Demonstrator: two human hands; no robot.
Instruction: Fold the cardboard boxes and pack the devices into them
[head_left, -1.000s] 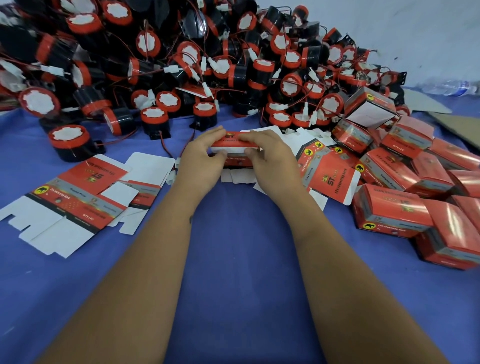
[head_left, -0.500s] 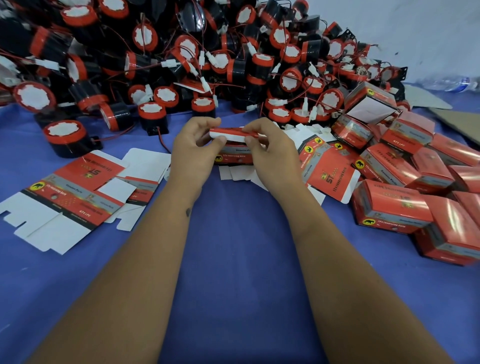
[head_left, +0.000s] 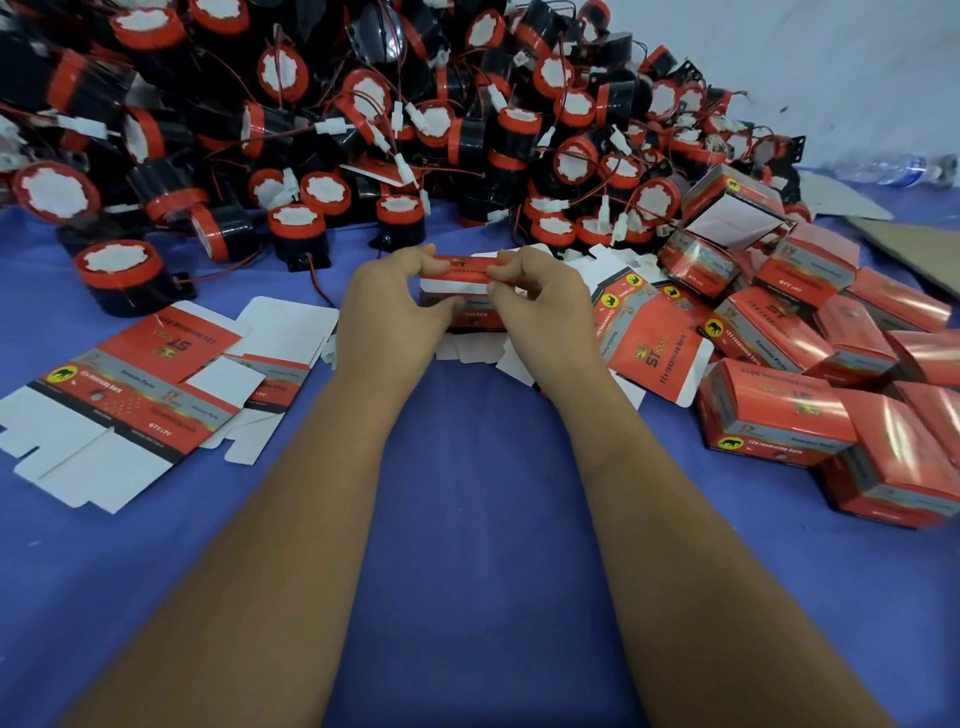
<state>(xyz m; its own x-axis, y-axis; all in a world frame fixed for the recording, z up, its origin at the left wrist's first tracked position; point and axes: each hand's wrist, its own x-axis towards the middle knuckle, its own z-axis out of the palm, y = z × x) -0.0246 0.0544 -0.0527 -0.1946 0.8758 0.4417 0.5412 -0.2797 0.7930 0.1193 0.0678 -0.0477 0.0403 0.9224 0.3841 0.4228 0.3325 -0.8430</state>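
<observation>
A red, partly folded cardboard box sits between both hands above the blue cloth. My left hand pinches its left end with curled fingers and thumb. My right hand pinches the right end the same way. The box's white inner flap shows between the fingers. Behind it rises a big heap of black devices with red rims and white faces, with red wires and white plugs. A single device stands apart at the left.
Flat unfolded boxes lie at the left, more flat ones just right of my hands. Several folded red boxes pile up at the right. Brown cardboard and a plastic bottle lie at the far right.
Both hands have lifted the box slightly and spread its top flap, so more of the white inside shows. The piles have not moved.
</observation>
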